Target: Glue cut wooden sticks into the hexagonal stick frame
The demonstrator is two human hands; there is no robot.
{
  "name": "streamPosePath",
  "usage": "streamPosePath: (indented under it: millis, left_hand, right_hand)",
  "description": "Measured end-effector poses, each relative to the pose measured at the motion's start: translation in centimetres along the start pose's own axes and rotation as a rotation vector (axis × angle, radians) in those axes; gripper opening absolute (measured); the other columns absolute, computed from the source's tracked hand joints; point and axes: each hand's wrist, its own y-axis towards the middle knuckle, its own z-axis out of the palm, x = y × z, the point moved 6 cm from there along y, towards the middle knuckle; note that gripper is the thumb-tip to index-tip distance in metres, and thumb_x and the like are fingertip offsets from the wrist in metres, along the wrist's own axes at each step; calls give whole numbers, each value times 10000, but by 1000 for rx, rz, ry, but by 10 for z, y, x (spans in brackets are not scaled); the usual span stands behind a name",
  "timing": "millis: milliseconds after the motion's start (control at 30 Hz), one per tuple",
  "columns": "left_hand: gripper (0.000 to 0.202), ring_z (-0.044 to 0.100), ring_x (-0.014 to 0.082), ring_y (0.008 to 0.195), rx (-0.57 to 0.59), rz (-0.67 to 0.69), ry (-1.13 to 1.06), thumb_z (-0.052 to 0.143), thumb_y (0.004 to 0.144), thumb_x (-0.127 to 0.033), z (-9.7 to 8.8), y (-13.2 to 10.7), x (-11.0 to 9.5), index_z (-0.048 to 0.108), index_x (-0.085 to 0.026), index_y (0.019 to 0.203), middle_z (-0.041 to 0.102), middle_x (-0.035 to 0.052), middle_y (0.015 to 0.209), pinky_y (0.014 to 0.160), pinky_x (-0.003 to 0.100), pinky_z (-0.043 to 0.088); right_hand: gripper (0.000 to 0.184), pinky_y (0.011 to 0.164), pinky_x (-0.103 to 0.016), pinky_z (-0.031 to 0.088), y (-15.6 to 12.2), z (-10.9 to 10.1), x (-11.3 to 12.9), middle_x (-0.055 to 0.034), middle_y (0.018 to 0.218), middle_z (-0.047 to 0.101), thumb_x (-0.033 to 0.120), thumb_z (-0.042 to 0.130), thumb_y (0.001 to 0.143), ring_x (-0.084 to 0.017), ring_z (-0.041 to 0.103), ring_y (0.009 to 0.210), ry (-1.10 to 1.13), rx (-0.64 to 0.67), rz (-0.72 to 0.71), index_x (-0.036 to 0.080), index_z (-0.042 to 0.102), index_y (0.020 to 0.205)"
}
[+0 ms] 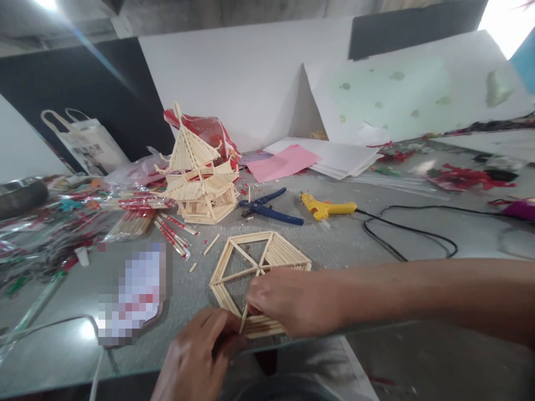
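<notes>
A flat hexagon frame of pale wooden sticks [259,262] lies near the table's front edge. My right hand [292,301] rests over its near side, fingers pinched on a short wooden stick [243,320] held against the frame. My left hand [200,356] is just below, at the table edge, with its fingers curled and touching the same stick's lower end. A small pagoda-like model of sticks [200,178] stands further back on the left.
Blue-handled pliers [270,210] and a yellow glue gun [328,208] with a black cord [409,236] lie behind the frame. Packets of sticks [137,217] clutter the left. Pink and white paper sheets [301,159] lean at the back. A blurred card [131,295] lies front left.
</notes>
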Motion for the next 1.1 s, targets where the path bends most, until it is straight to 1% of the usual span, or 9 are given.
streamPosePath:
  millis: [100, 167, 233, 333, 467, 567, 733, 867, 1100]
  left_hand:
    - [43, 605, 100, 624, -28, 47, -15, 562, 802, -235, -10, -2, -5, 591, -253, 826, 632, -48, 728, 587, 167, 481]
    - [89, 610, 105, 680, -59, 117, -11, 524, 833, -251, -19, -1, -13, 594, -249, 887, 636, -25, 791, 628, 173, 487]
    - [140, 608, 122, 764, -63, 211, 6, 475, 858, -233, -24, 5, -24, 598, -238, 925, 634, 4, 854, 684, 193, 488]
    - [174, 588, 150, 812, 19, 316, 48, 465, 851, -192, -17, 16, -41, 610, -230, 940, 625, 19, 869, 715, 244, 484]
    - [187, 554, 206, 829, 151, 299, 122, 602, 761, -226, 2, 28, -51, 623, -219, 947, 610, 23, 861, 712, 339, 468]
    - [201, 531, 229, 832, 231, 273, 177, 641, 720, -231, 10, 34, -52, 634, -213, 919, 597, 25, 847, 713, 375, 443]
    - [108, 520, 217, 825, 298, 264, 211, 606, 748, -235, 11, 39, -53, 629, -223, 853, 591, 16, 838, 711, 360, 413]
    - [95, 522, 208, 822, 314, 262, 204, 605, 752, -216, 9, 40, -54, 615, -229, 846, 590, 3, 838, 714, 349, 403]
    - [76, 536, 201, 809, 313, 266, 192, 605, 754, -226, 9, 40, -55, 608, -224, 830, 599, 1, 830, 696, 338, 405]
  right_hand:
    - [286, 639, -256, 411, -15, -13, -11, -107, 923, 630, 46, 508, 704, -173, 570, 792, 5, -143, 88, 93, 607, 968]
    - [264, 693, -250, 414, -31, -20, -18, -76, 915, 617, 37, 473, 756, -156, 561, 823, 43, -269, 126, 125, 608, 965]
    - [213, 718, -239, 410, -47, -18, -23, -51, 883, 606, 74, 439, 830, -134, 553, 812, 98, -339, 154, 144, 615, 927]
    - [152, 695, -238, 412, -63, -1, -21, -45, 849, 586, 192, 470, 866, -129, 548, 775, 139, -324, 174, 141, 614, 872]
    - [225, 626, -258, 414, -69, 21, -14, -57, 877, 579, 312, 556, 818, -158, 553, 769, 121, -271, 197, 139, 605, 952]
    - [212, 599, -258, 411, -64, 28, -12, -61, 886, 579, 281, 548, 818, -148, 545, 729, 65, -262, 180, 133, 600, 962]
    - [137, 560, -246, 400, -57, 29, -9, -52, 816, 574, 178, 481, 839, -126, 513, 695, -19, -302, 64, 116, 603, 826]
    - [131, 523, -243, 381, -57, 30, -9, -34, 786, 570, 170, 488, 829, -117, 498, 664, -39, -302, 55, 128, 591, 758]
    - [139, 564, -246, 391, -55, 29, -7, -52, 781, 580, 146, 468, 832, -132, 512, 721, -54, -269, 6, 127, 593, 775]
